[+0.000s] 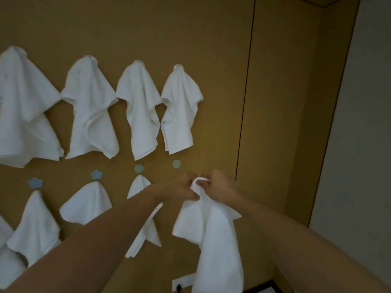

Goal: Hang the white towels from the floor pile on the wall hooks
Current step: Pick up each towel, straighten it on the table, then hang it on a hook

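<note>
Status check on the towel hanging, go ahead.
Left hand and right hand both pinching the towel at its top fold. Held just below the free hook, not yet on. Nothing in the way.

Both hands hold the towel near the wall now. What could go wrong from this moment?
1. The left hand and right hand pinch only the top of the towel; its hook is hidden behind them, so the towel may miss it and fall.
2. The left forearm crosses the neighbouring hung towel and might pull it off.

both arms outstretched, left hand [179, 188] and right hand [219, 185] close together, fingers curled, pinching
</note>
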